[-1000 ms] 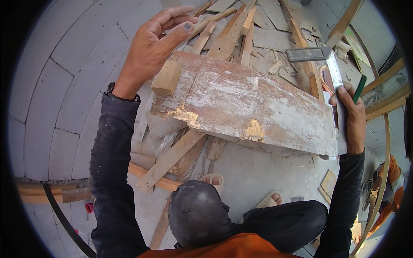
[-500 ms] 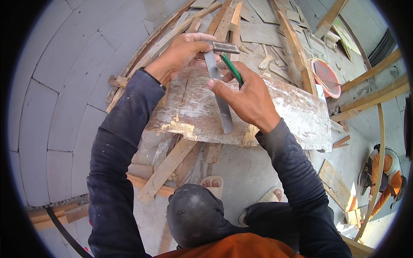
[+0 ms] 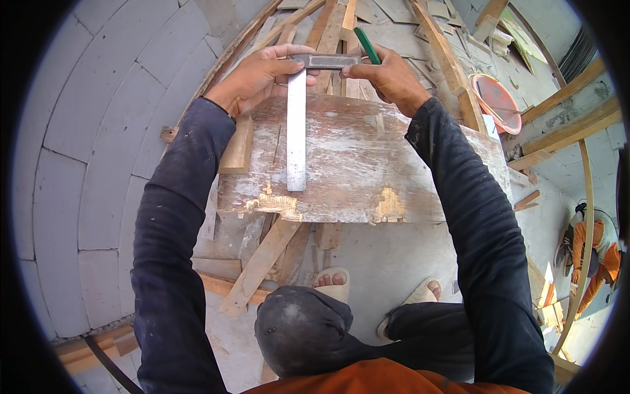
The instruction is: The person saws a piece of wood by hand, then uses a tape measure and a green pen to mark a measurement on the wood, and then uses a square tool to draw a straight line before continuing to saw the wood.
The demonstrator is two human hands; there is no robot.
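Note:
A metal try square (image 3: 296, 134) is held over a worn, paint-flaked board (image 3: 361, 151), its long blade pointing back toward me. My left hand (image 3: 261, 73) is closed on the corner where blade and stock meet. At the other end of the stock, my right hand (image 3: 392, 77) grips with thumb and fingers. A slim green pencil-like tool (image 3: 367, 46) sticks up from that same hand, its lower end hidden by the fingers. Under my left wrist, a short wooden block (image 3: 237, 150) lies at the board's left edge.
A grey block wall (image 3: 105, 171) rises on the left. Long timbers (image 3: 453, 72) and offcuts lie beyond the board, and more planks (image 3: 262, 262) lie beneath it. A pink basin (image 3: 497, 104) sits at right. Farther right, another person in orange (image 3: 594, 253) bends down.
The square has swung from a tilt to nearly straight, blade toward me. My right hand has moved up and right from beside the blade onto the stock, carrying the green tool.

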